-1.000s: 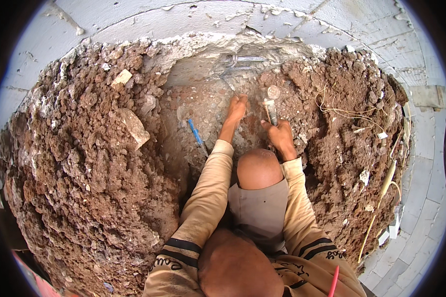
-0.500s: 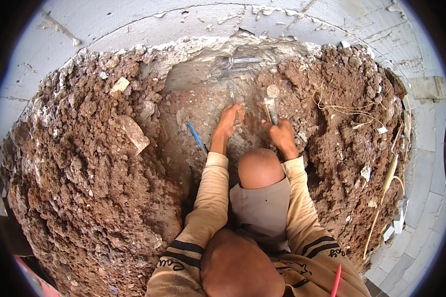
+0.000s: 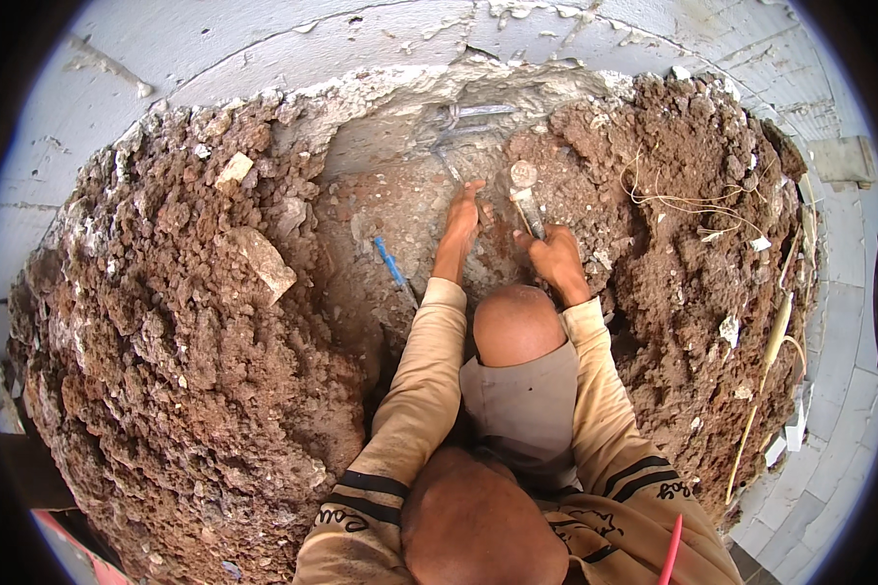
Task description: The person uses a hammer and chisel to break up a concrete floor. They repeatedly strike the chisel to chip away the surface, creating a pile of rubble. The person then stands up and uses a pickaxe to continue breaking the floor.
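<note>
I crouch over a hollow dug into reddish-brown soil (image 3: 195,390). My left hand (image 3: 461,219) lies with fingers spread on the packed earth at the bottom of the hollow. My right hand (image 3: 554,255) is closed around the shaft of a metal tool (image 3: 527,200). The tool's round head pokes into the dirt just beyond my fingers. A blue stick-like object (image 3: 390,263) lies in the soil left of my left forearm. My bent knee (image 3: 517,322) sits between my two tan sleeves.
Loose clumpy earth is banked high on both sides, with pale stone chunks (image 3: 259,258) on the left bank. Grey metal pipes (image 3: 468,117) show at the far end under a whitish wall (image 3: 263,49). Thin roots and yellowish stems (image 3: 771,341) lie on the right.
My left hand drew back a little over the dirt, then reached forward again with fingers spread. My right hand with the tool edged slightly forward.
</note>
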`<state>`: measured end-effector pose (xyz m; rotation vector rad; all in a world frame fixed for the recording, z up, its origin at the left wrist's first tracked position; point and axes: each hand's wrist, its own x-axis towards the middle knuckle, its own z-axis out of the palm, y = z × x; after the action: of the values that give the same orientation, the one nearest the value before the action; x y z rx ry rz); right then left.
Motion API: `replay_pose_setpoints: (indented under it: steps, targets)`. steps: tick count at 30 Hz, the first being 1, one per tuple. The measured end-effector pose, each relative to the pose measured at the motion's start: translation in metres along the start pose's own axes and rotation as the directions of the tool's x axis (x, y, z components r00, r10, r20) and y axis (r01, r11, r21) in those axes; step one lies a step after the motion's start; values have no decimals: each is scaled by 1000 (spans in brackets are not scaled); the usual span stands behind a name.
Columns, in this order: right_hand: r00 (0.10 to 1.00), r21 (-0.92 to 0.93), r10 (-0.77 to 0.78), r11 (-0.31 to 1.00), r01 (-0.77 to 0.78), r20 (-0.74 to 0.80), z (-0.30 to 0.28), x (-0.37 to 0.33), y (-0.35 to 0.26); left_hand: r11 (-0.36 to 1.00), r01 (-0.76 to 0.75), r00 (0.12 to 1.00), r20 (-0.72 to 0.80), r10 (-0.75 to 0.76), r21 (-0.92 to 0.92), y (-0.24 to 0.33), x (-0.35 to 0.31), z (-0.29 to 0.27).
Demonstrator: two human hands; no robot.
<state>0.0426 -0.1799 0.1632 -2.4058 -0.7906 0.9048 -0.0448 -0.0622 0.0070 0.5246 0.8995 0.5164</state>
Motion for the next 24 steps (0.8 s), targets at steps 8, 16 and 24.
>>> replay_pose_setpoints:
  steps: [8,16,24]
  targets:
    - [990,-126,-106,988,94,-95,13,19,37,973,89,980,-191,-48,213,6,21,14]
    - [998,-53,-49,997,50,27,-4,2,7,970,42,995,-81,-63,-239,5,15,5]
    - [999,15,34,999,-34,25,-10,1,6,672,256,967,181,-181,-695,5,11,6]
